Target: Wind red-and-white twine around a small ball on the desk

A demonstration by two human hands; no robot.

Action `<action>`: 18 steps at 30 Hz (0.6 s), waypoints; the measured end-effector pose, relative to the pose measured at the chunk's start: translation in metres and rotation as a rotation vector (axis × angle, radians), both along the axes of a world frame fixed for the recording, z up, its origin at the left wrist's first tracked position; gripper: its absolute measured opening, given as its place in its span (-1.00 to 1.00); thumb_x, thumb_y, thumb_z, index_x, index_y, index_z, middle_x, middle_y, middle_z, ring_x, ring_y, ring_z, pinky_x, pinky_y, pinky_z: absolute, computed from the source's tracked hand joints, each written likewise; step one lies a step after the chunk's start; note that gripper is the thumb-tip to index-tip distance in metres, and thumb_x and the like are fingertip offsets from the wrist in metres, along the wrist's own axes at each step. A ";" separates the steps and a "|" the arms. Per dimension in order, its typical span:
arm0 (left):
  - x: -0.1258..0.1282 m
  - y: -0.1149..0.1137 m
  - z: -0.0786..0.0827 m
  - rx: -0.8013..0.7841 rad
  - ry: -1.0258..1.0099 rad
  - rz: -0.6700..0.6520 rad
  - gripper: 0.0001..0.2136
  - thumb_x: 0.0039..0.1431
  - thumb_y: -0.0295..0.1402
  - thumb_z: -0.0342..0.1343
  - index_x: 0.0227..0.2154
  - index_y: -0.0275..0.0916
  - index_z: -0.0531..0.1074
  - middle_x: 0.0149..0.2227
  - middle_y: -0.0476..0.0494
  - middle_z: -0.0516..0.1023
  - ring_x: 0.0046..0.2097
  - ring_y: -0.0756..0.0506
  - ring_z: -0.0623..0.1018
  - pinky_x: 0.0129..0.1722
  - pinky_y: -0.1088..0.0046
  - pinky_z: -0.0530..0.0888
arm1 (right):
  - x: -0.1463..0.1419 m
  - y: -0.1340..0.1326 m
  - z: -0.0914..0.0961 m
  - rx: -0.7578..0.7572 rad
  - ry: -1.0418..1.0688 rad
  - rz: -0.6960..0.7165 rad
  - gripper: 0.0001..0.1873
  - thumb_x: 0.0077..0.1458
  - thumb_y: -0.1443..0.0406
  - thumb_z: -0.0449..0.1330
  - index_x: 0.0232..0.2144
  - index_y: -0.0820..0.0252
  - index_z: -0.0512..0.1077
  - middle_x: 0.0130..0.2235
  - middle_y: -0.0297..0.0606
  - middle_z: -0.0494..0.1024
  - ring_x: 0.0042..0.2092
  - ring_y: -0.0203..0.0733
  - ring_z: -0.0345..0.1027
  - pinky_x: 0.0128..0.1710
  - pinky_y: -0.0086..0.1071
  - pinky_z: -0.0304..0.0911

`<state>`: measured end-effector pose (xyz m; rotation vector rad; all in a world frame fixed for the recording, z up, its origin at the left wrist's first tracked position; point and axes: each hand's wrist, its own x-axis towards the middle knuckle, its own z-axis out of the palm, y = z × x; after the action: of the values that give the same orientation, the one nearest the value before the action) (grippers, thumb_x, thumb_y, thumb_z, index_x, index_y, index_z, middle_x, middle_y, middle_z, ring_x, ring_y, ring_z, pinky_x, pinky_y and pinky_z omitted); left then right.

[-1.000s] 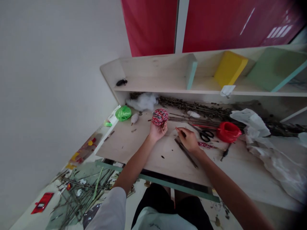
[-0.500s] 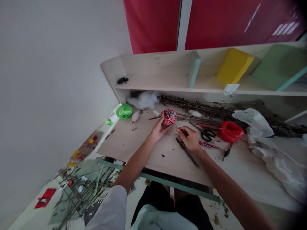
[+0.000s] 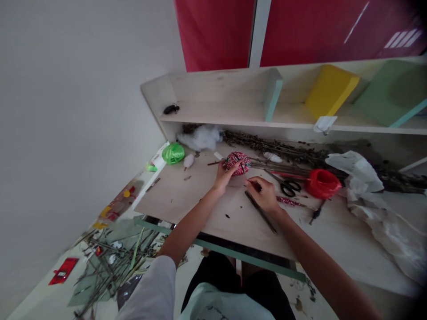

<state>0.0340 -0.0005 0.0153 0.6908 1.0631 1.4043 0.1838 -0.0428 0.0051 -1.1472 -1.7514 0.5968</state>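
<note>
A ball of red-and-white twine (image 3: pixel 237 162) sits at the far side of the pale wooden board (image 3: pixel 187 200), with my left hand (image 3: pixel 225 175) pressing its fingers onto it. My right hand (image 3: pixel 263 194) pinches a short dark twig (image 3: pixel 254 185) between finger and thumb. Just below that hand, a longer dark stick (image 3: pixel 260 211) lies on the board. Black-handled scissors (image 3: pixel 288 187) and a red twine roll (image 3: pixel 322 184) lie to the right. A short red-and-white twine length (image 3: pixel 288 202) lies near my right hand.
A green raffia ball (image 3: pixel 173 153) and white cotton wadding (image 3: pixel 200 138) lie at the far left of the board, with a bundle of dry twigs (image 3: pixel 273 151) behind. A crumpled white plastic sheet (image 3: pixel 367 195) covers the right. Low shelves stand behind, and loose sticks (image 3: pixel 110 266) litter the floor.
The twine ball has moved right and away from me, from my left palm to under my left fingertips. My left hand has turned and reached forward. My right hand has barely moved.
</note>
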 end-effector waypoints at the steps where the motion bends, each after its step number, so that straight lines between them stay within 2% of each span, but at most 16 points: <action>1: 0.000 0.001 -0.002 0.040 0.033 0.010 -0.50 -0.11 -0.27 0.34 -0.07 -0.17 0.34 0.04 -0.17 0.46 0.12 -0.15 0.43 0.10 0.25 0.38 | 0.000 0.000 0.000 -0.001 0.014 -0.008 -0.68 0.13 0.06 0.11 -0.46 0.15 0.42 -0.50 -0.28 0.45 -0.52 -0.27 0.23 -0.45 -0.35 0.19; 5: 0.000 0.004 -0.007 0.146 0.192 0.062 -0.56 -0.09 -0.20 0.32 -0.14 -0.25 0.38 -0.04 -0.26 0.51 0.04 -0.17 0.48 0.10 0.22 0.36 | -0.001 -0.001 0.005 -0.062 0.114 -0.017 -0.65 0.09 0.02 0.16 -0.50 0.16 0.40 -0.55 -0.33 0.37 -0.55 -0.30 0.14 -0.51 -0.38 0.09; 10: 0.000 0.000 -0.006 0.215 0.369 0.092 -0.60 -0.07 -0.16 0.30 -0.21 -0.28 0.42 -0.13 -0.26 0.54 -0.08 -0.16 0.53 0.04 0.24 0.38 | -0.001 0.001 0.017 -0.285 0.345 0.026 -0.59 -0.02 -0.06 0.22 -0.57 0.14 0.39 -0.67 -0.41 0.20 -0.62 -0.34 0.00 -0.62 -0.40 -0.04; 18: -0.002 0.000 -0.011 0.215 0.442 0.050 -0.59 -0.10 -0.10 0.32 -0.21 -0.20 0.47 -0.16 -0.18 0.56 -0.08 -0.17 0.51 0.03 0.26 0.36 | 0.001 0.002 0.021 -0.385 0.498 0.100 -0.54 -0.14 -0.11 0.27 -0.59 0.16 0.39 -0.70 -0.45 0.18 -0.67 -0.42 -0.10 -0.69 -0.43 -0.19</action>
<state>0.0322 -0.0003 0.0043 1.1771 1.2851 1.4578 0.1852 -0.0405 0.0264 -1.0492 -1.2990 1.2079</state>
